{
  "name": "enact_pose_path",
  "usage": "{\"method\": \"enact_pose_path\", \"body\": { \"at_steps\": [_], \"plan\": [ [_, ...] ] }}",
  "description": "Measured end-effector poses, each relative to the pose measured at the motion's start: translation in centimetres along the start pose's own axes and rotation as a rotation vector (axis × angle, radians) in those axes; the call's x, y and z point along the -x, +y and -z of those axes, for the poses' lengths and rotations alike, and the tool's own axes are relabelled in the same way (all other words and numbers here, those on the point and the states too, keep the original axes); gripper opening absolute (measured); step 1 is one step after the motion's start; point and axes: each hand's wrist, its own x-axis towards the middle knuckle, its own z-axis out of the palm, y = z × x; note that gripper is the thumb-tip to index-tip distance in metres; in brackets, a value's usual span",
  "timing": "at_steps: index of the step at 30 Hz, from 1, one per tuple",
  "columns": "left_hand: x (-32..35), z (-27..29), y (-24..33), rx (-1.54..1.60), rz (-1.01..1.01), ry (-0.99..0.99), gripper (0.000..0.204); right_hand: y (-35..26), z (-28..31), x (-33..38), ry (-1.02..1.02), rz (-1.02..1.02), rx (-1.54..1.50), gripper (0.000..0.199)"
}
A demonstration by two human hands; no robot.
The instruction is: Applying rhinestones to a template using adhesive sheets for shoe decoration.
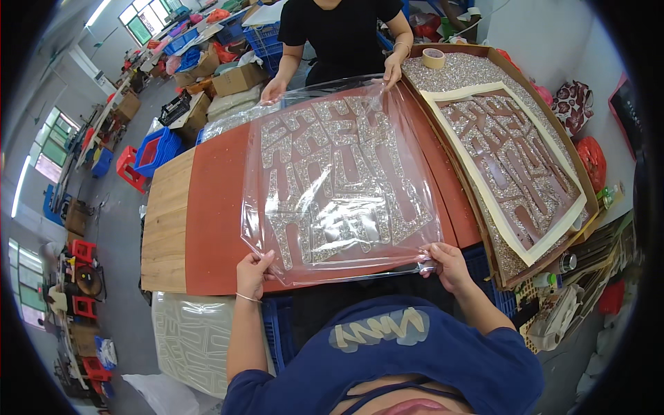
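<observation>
A clear, shiny plastic sheet [353,265] stretches over the red board [218,207] in front of me. Glittering strip-like shapes [289,181] show on or through it; which, I cannot tell. My left hand [255,274] pinches the sheet's near left corner between thumb and fingers. At the near right corner, my right hand [446,265] is closed on the gathered film. Across the table a person in a black top holds the far edge, one hand [274,90] at the left and the other hand [392,70] at the right.
To the right, a shallow tray [499,273] holds sparkling grains, with a cream-bordered stencil [529,254] lying on them. A tape roll [434,58] rests at its far end. Wooden planks [164,225] extend left of the red board. Below them lies a pale sheet with cut-out shapes [200,339].
</observation>
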Motion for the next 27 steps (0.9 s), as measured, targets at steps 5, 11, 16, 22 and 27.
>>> {"method": "enact_pose_path", "body": {
  "at_steps": [5,11,16,22,27],
  "plan": [
    [2.2,0.6,-1.9,-0.017,0.047,-0.088,0.02,-2.4,0.9,0.7,-0.027,-0.029,0.027,0.033],
    [2.9,0.1,-1.3,0.024,0.072,-0.074,0.016,-1.7,1.6,2.7,0.013,-0.07,0.026,0.033],
    [3.8,0.8,0.2,-0.009,0.183,-0.125,0.02,-2.3,1.9,2.2,-0.021,-0.078,0.057,0.033],
    [5.0,3.0,0.2,0.215,0.124,-0.29,0.019,-3.0,2.5,1.8,-0.079,-0.102,0.079,0.032],
    [2.9,0.6,-1.2,0.749,0.075,-0.279,0.028,-3.2,1.0,0.4,-0.059,-0.077,0.041,0.029]
  ]
}}
